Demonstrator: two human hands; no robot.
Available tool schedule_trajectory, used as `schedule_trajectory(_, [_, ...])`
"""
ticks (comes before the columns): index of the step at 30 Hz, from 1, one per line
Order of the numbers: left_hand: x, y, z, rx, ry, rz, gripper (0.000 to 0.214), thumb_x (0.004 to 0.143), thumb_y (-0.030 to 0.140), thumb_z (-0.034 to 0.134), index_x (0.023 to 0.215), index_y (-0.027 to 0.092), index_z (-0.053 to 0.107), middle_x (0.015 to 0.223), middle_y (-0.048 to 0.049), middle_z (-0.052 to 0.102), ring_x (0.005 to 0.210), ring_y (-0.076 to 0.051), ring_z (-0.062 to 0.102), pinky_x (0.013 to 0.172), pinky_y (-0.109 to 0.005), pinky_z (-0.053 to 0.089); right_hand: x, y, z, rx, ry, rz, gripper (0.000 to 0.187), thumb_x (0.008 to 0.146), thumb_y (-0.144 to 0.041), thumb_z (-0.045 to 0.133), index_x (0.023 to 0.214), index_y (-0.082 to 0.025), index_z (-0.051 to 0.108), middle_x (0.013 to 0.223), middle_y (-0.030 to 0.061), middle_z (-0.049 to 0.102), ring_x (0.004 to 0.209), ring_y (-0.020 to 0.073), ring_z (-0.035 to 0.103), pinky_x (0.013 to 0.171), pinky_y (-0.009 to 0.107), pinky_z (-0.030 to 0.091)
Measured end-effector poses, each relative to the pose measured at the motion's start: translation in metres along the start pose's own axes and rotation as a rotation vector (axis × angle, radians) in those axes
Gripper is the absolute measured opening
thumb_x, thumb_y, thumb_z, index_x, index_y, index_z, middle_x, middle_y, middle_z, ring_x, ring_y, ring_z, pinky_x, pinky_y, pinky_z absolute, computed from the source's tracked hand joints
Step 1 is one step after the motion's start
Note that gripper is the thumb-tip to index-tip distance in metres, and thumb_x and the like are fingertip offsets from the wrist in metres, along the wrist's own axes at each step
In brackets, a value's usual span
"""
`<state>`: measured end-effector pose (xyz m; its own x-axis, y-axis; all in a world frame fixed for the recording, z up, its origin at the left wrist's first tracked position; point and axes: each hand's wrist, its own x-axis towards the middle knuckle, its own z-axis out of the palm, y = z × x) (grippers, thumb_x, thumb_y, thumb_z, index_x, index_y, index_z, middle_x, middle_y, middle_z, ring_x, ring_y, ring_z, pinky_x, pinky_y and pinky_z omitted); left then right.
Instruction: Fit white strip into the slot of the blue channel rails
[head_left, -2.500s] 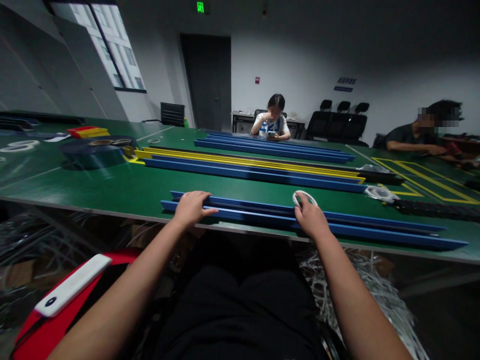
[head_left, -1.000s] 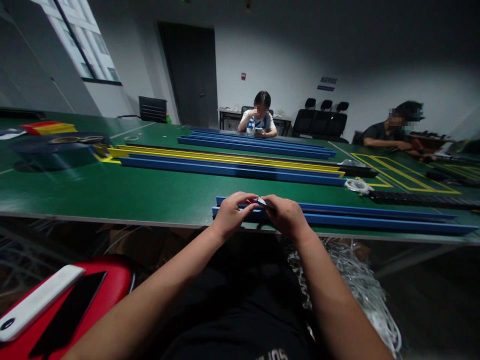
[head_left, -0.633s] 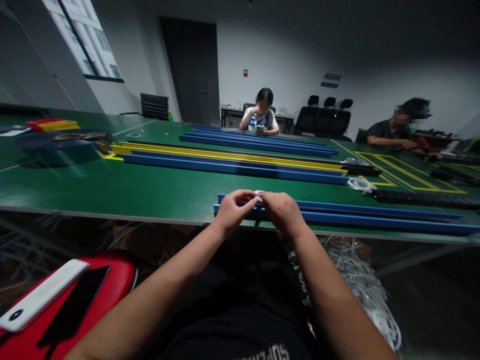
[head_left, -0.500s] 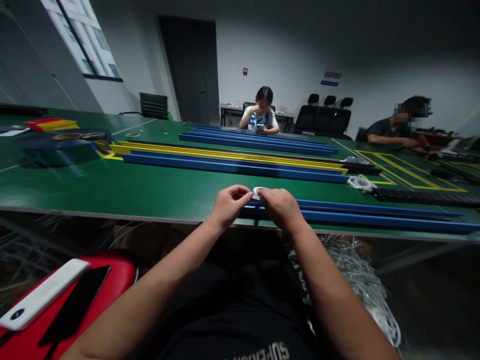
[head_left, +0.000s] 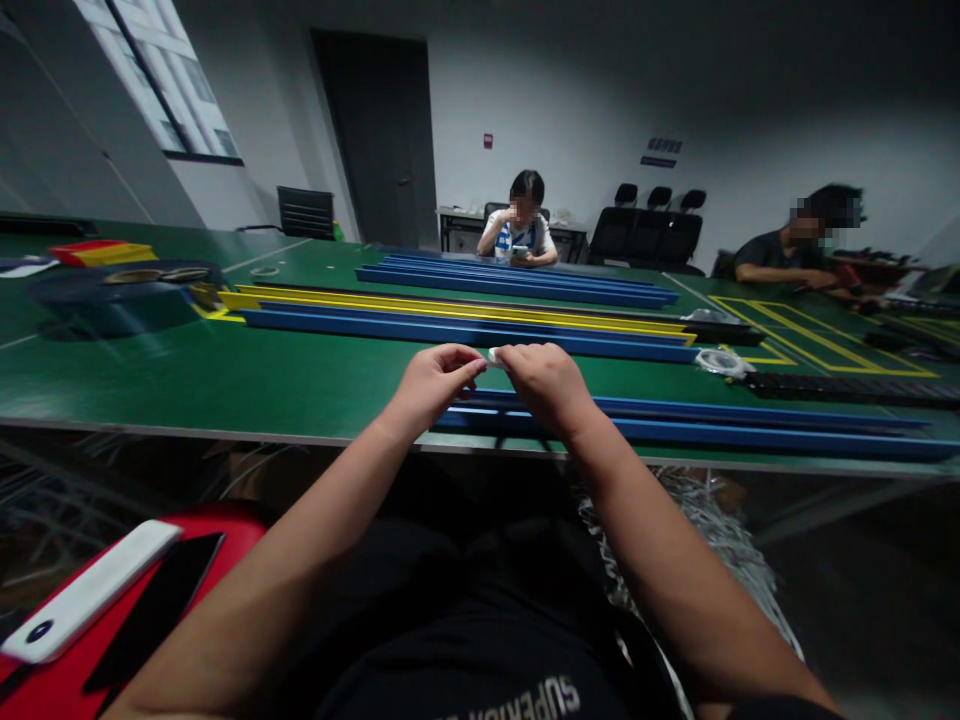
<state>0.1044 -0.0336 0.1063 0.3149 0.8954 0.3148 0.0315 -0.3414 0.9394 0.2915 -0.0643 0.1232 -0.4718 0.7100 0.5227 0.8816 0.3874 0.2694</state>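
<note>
Shiny green table (head_left: 225,390) under just-lifted fingers (head_left: 457,353): right hand (head_left: 547,385) pinches a white tape ring (head_left: 493,355), left hand (head_left: 426,387) likely pinches its end, freeing it.

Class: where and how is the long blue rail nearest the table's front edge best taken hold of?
Take the blue rail by its long upper edge, coming from above, left hand and right hand spread apart: it is long, narrow and lies lengthwise along the table, so an end grip would probably let it swing. The right hand should first release its small white item.
</note>
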Motion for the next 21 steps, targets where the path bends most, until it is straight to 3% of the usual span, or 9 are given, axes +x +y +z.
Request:
schedule_trajectory(5, [0.007,-0.003,-0.016,0.215,0.043,0.071,0.036,0.078,0.049,0.066,0.09,0.015,0.068,0.066,-0.0005,0.061,0.05,-0.009,0.048,0.045,-0.021,0.037,0.01,0.002,-0.001,0.213,0.036,0.021,0.026,0.099,-0.028,0.039,0.111,-0.021,0.061,0.094,0.0064,0.067,0.08,0.0156,0.056,0.07,0.028,0.031])
schedule_trajectory(7, [0.011,-0.009,-0.027,0.302,0.097,0.112,0.036,0.081,0.05,0.063,0.09,0.016,0.067,0.068,-0.0006,0.061,0.052,-0.009,0.048,0.047,-0.021,0.037,0.013,0.011,-0.003,0.437,0.048,0.068,0.024,0.095,-0.034,0.048,0.112,-0.021,0.06,0.093,0.0048,0.067,0.078,0.0143,0.057,0.07,0.026,0.034])
schedule_trajectory(10, [0.019,-0.022,-0.05,0.359,0.168,0.121,0.036,0.081,0.05,0.062,0.09,0.015,0.066,0.072,-0.001,0.062,0.055,-0.01,0.05,0.05,-0.022,0.039,0.016,0.034,-0.008,0.841,0.004,0.175,0.036,0.086,-0.047,0.061,0.108,-0.019,0.06,0.078,0.0006,0.062,0.065,0.0115,0.053,0.062,0.023,0.037])
schedule_trajectory(14, [0.027,-0.043,-0.077,0.372,0.196,0.083,0.039,0.08,0.052,0.062,0.09,0.015,0.067,0.073,-0.0017,0.063,0.057,-0.011,0.051,0.053,-0.022,0.039,0.02,0.066,-0.014,1.151,-0.108,0.376,0.044,0.087,-0.058,0.052,0.097,-0.016,0.06,0.065,-0.0021,0.055,0.05,0.0082,0.043,0.049,0.021,0.034])
schedule_trajectory(17, [0.028,-0.058,-0.083,0.414,0.178,0.087,0.041,0.08,0.054,0.061,0.091,0.015,0.068,0.078,-0.0034,0.066,0.063,-0.013,0.054,0.059,-0.023,0.041,0.023,0.079,-0.01,1.003,-0.26,0.388,0.041,0.088,-0.055,0.053,0.097,-0.016,0.064,0.071,0.0007,0.061,0.053,0.0087,0.048,0.05,0.021,0.036])
schedule_trajectory(21, [0.025,-0.083,-0.078,0.529,0.079,0.05,0.04,0.08,0.054,0.06,0.087,0.016,0.07,0.08,-0.0043,0.069,0.071,-0.016,0.059,0.064,-0.025,0.043,0.023,0.079,0.008,0.488,-0.574,0.24,0.038,0.084,-0.049,0.062,0.112,-0.023,0.069,0.093,0.0057,0.072,0.08,0.0164,0.064,0.069,0.024,0.045])
